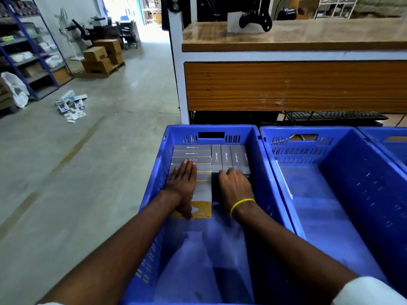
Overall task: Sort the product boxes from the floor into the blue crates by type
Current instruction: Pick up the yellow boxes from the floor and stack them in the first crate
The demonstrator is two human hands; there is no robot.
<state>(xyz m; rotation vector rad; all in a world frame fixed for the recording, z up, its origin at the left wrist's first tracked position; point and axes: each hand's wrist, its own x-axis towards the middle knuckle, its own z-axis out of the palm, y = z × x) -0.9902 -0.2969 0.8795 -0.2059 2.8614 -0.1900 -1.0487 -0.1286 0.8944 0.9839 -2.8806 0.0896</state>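
Both my hands are inside the left blue crate (154,172). Grey product boxes (191,153) with yellow edges are packed in a row along its far left side, and three more grey boxes (229,157) stand crosswise at the far right. My left hand (184,183) lies flat with straight fingers on top of the left row. My right hand (235,183) rests at the near end of the crosswise boxes, fingers curled over their edge. A pile of small white and blue product boxes (71,105) lies on the floor at the left.
A second blue crate (286,168) stands to the right and shows no boxes; a third crate (394,142) shows at the right edge. Behind the crates is a wooden counter (295,84). Shelving (26,53) and stacked cartons (103,56) line the far left, with bare floor between.
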